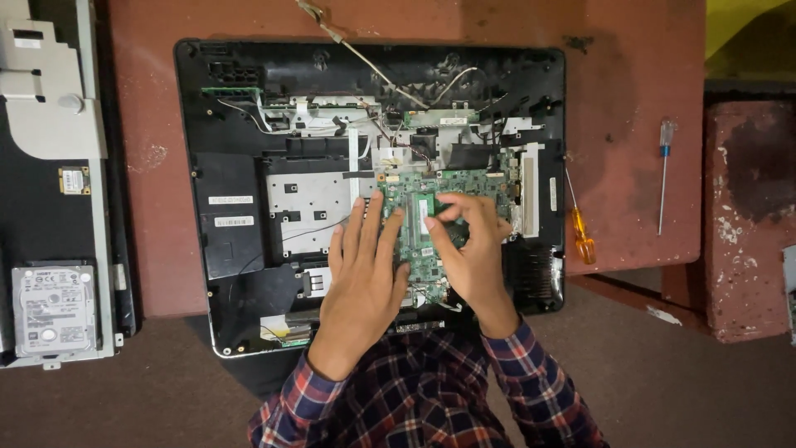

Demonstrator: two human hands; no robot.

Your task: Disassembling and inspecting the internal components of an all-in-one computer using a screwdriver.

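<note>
Resting flat with fingers spread, the left hand (362, 267) presses on the green circuit board (414, 236). The right hand (470, 245) pinches a small part on it. That board sits inside the open black computer (232, 241), mid-worktop (630, 149).

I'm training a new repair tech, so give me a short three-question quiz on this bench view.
1. True or false: the left hand lies flat on the green circuit board.
2. Which screwdriver lies nearer the opened computer: A) the orange-handled screwdriver or B) the blue-handled screwdriver?
3. What silver part sits at far left, away from both hands?

Key: 1 true; 2 A; 3 the hard drive. The right hand pinches at the board.
</note>
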